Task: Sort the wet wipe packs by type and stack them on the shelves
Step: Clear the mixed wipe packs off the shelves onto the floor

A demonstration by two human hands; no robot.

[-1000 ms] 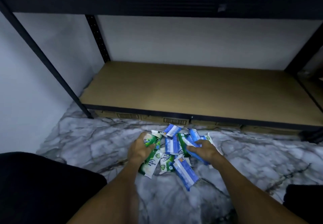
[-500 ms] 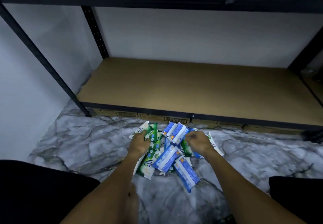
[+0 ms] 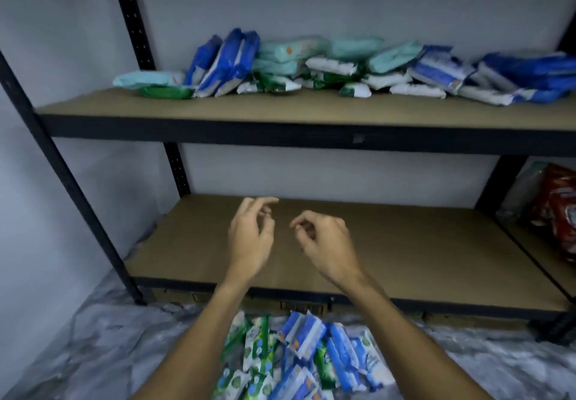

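Note:
A heap of small wet wipe packs point(image 3: 299, 359), green-and-white ones to the left and blue-and-white ones to the right, lies on the marble floor in front of the shelf unit. My left hand point(image 3: 251, 239) and my right hand point(image 3: 324, 240) are raised in front of the bare lower shelf point(image 3: 420, 253). Both hold nothing, their fingers loosely curled. The upper shelf point(image 3: 218, 111) carries a mixed row of larger packs point(image 3: 311, 69): blue, pale teal, green and white.
Black metal uprights point(image 3: 65, 175) frame the shelf unit against a grey wall. A red bag point(image 3: 558, 209) stands on the neighbouring shelf at the right. The marble floor point(image 3: 93, 353) spreads to both sides of the heap.
Both hands have let go of the packs on the floor and risen to the lower shelf's height. The view has tilted up, bringing the upper shelf and its packs into sight.

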